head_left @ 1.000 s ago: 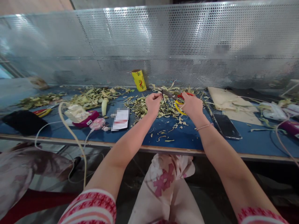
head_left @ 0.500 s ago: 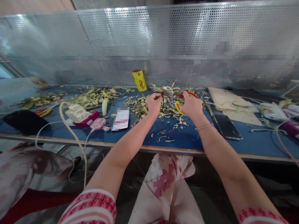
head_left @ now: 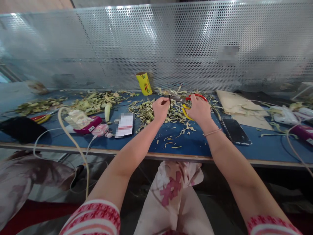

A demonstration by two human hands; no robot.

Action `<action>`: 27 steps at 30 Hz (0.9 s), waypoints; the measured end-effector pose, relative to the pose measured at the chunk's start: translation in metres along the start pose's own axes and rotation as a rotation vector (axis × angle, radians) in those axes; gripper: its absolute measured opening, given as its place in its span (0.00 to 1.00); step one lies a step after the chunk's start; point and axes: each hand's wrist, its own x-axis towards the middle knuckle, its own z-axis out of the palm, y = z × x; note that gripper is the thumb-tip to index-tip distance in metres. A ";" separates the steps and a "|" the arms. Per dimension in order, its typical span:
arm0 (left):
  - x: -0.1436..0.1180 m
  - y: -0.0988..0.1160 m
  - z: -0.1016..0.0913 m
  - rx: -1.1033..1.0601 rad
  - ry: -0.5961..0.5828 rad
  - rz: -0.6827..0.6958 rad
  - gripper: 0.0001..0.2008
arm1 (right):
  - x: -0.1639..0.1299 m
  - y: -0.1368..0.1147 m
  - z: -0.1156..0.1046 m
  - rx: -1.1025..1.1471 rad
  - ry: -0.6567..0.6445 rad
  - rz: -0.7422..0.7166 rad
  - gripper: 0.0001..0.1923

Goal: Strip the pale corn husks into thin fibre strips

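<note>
Bright overhead light is glaring in white patches off the perforated metal screen [head_left: 156, 42]. The wide lens is bending the edges, where corners are blurring; the centre is staying sharp.

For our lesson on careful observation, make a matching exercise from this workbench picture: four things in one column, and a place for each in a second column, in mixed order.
Things:
1. scissors
2. yellow roll
3. phone
4. pink charger

Places:
A. flat on the blue table, right of the right hand
B. upright at the perforated metal wall
C. held in the right hand, above the trimmings
D. left of the left hand, with a cable running off the table edge

Pairs: 1-C, 2-B, 3-A, 4-D
</note>
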 end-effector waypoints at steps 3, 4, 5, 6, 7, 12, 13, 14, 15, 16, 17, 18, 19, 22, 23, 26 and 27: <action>0.000 0.002 0.000 0.030 -0.001 0.002 0.03 | 0.000 0.001 -0.003 -0.020 -0.037 0.012 0.23; 0.000 0.002 0.000 0.044 -0.004 0.004 0.03 | 0.000 0.001 -0.004 -0.027 -0.056 0.018 0.23; 0.000 0.002 0.000 0.058 -0.006 0.010 0.03 | 0.000 0.002 -0.005 -0.035 -0.075 0.025 0.23; 0.000 0.002 0.000 0.069 -0.008 0.016 0.03 | 0.000 0.002 -0.006 -0.040 -0.091 0.029 0.23; 0.000 0.002 0.000 0.076 -0.008 0.022 0.03 | 0.000 0.002 -0.006 -0.044 -0.102 0.033 0.22; 0.001 -0.001 0.000 0.050 0.000 0.009 0.03 | 0.001 0.003 -0.005 -0.012 -0.103 0.055 0.20; 0.001 -0.002 0.000 0.032 -0.006 -0.005 0.03 | 0.002 0.004 -0.004 0.016 -0.105 0.072 0.20; 0.002 -0.004 0.000 0.007 -0.011 -0.025 0.03 | 0.002 0.004 -0.001 0.054 -0.107 0.098 0.20; 0.004 -0.005 0.000 -0.025 -0.011 -0.049 0.03 | 0.003 0.006 0.001 0.097 -0.108 0.131 0.19; 0.005 -0.008 0.001 -0.065 -0.007 -0.075 0.02 | 0.005 0.007 0.004 0.139 -0.106 0.172 0.19; 0.007 -0.010 0.001 -0.108 0.002 -0.101 0.01 | 0.006 0.010 0.007 0.176 -0.105 0.216 0.19; 0.009 -0.013 0.002 -0.156 0.009 -0.127 0.01 | 0.008 0.014 0.009 0.202 -0.107 0.260 0.20; 0.010 -0.015 0.003 -0.206 0.014 -0.155 0.02 | 0.009 0.018 0.012 0.216 -0.116 0.304 0.20; 0.014 -0.021 0.006 -0.353 0.001 -0.257 0.05 | 0.013 0.033 0.018 0.204 -0.196 0.425 0.22; 0.015 -0.022 0.007 -0.389 -0.005 -0.294 0.05 | 0.014 0.037 0.019 0.192 -0.222 0.455 0.21; 0.016 -0.022 0.007 -0.434 -0.020 -0.364 0.05 | 0.014 0.045 0.022 0.161 -0.268 0.484 0.21; 0.016 -0.021 0.007 -0.438 -0.023 -0.369 0.05 | 0.014 0.046 0.022 0.152 -0.268 0.476 0.22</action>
